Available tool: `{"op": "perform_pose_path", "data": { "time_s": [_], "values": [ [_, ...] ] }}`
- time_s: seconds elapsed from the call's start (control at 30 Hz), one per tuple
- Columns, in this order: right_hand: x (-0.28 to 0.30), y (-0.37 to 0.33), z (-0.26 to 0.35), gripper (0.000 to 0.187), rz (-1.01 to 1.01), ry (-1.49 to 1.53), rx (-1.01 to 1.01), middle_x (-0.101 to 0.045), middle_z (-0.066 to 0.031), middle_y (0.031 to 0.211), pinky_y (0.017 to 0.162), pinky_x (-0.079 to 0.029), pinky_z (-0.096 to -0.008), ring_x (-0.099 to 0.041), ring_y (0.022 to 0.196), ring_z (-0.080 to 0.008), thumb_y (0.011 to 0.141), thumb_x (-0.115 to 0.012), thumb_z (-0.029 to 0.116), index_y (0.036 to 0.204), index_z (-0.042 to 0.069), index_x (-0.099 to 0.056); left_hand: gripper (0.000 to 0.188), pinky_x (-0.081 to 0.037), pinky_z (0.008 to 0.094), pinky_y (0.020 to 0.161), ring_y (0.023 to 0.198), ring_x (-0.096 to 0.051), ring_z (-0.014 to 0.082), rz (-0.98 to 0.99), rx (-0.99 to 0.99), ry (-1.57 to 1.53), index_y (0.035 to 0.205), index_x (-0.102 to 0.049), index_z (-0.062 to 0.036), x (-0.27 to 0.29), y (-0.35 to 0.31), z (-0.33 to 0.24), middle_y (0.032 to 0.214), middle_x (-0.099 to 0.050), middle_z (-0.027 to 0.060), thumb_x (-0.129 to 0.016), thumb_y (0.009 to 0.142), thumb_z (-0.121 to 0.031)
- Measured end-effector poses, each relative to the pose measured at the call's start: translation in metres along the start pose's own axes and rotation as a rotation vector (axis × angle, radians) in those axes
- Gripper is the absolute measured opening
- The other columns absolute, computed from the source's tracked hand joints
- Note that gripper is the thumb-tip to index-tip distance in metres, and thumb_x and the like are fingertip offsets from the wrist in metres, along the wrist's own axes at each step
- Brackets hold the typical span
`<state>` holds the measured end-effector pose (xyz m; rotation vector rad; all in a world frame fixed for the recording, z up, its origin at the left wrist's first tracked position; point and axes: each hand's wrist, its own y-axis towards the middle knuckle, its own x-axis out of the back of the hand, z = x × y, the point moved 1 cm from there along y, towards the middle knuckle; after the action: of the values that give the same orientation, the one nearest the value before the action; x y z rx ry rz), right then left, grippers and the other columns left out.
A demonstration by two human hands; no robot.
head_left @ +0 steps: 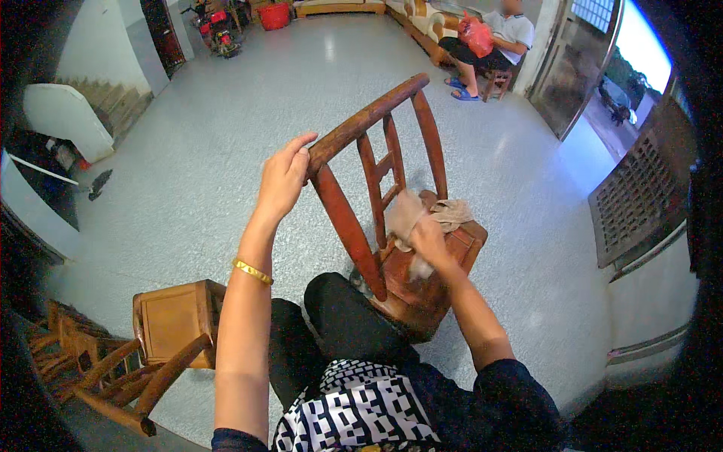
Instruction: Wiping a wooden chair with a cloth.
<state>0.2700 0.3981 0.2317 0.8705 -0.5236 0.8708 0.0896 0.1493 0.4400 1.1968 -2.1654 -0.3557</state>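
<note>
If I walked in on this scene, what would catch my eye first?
Probably the wooden chair in the middle, with the left hand on the near end of its top rail and the right hand holding a blurred pale cloth over its seat. Next might come the bright doorway at upper right, and beside it a seated person with a red bag.

1. The right hand (431,242) is blurred, and so is the cloth (405,215) in it.
2. The chair (349,233) hides its legs beneath the seat.
3. The left sleeve (238,441) is cut off below.
4. What the red bag (474,36) contains is hidden.
</note>
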Motion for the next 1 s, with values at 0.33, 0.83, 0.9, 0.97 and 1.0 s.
{"op": "perform_pose_path", "data": {
  "time_s": [0.33,0.83,0.9,0.97,1.0],
  "values": [
    [0.015,0.211,0.038,0.040,-0.550,1.114,-0.134,-0.052,-0.0077,0.119,0.097,-0.034,-0.0283,-0.046,0.113,-0.0172,0.093,-0.042,0.024,0.124,0.000,-0.046,0.033,-0.045,0.0243,0.060,0.064,-0.051,0.0089,0.085,0.168,0.019,0.114,-0.059,-0.0076,0.003,-0.005,-0.013,0.077,-0.056,0.0011,-0.039,0.092,-0.022],
    [-0.051,0.078,-0.062,0.067,0.005,0.689,-0.676,-0.053,-0.0166,0.121,0.101,-0.031,-0.0365,-0.046,0.116,-0.0284,0.093,-0.025,0.053,0.123,-0.001,-0.050,0.033,-0.046,0.0258,0.067,0.073,-0.054,0.0119,0.032,0.110,0.038,0.111,-0.061,-0.0060,0.000,-0.004,-0.004,0.085,-0.059,0.0027,-0.040,0.092,-0.022],
    [-0.042,0.067,-0.016,0.064,0.116,0.513,-0.657,-0.055,-0.0187,0.116,0.100,-0.032,-0.0378,-0.048,0.113,-0.0306,0.094,-0.027,0.049,0.119,-0.004,-0.051,0.032,-0.046,0.0258,0.067,0.073,-0.055,0.0116,0.007,0.149,-0.022,0.110,-0.061,-0.0061,0.013,-0.011,-0.003,0.087,-0.060,0.0030,-0.040,0.092,-0.022],
    [-0.042,0.060,0.006,0.048,0.351,-0.087,-0.409,-0.053,-0.0254,0.113,0.100,-0.033,-0.0421,-0.047,0.114,-0.0367,0.092,-0.035,0.034,0.117,-0.005,-0.050,0.032,-0.046,0.0258,0.066,0.073,-0.055,0.0114,0.004,0.191,-0.042,0.110,-0.061,-0.0065,0.016,-0.010,0.000,0.087,-0.061,0.0030,-0.041,0.092,-0.022],
    [-0.051,0.047,-0.011,0.048,0.346,-0.106,-0.416,-0.053,-0.0254,0.113,0.100,-0.033,-0.0421,-0.047,0.114,-0.0367,0.092,-0.035,0.034,0.117,-0.005,-0.050,0.032,-0.046,0.0258,0.065,0.072,-0.055,0.0112,0.018,0.211,-0.073,0.110,-0.062,-0.0068,0.012,-0.007,-0.002,0.087,-0.061,0.0031,-0.041,0.092,-0.022]
  ]
}}
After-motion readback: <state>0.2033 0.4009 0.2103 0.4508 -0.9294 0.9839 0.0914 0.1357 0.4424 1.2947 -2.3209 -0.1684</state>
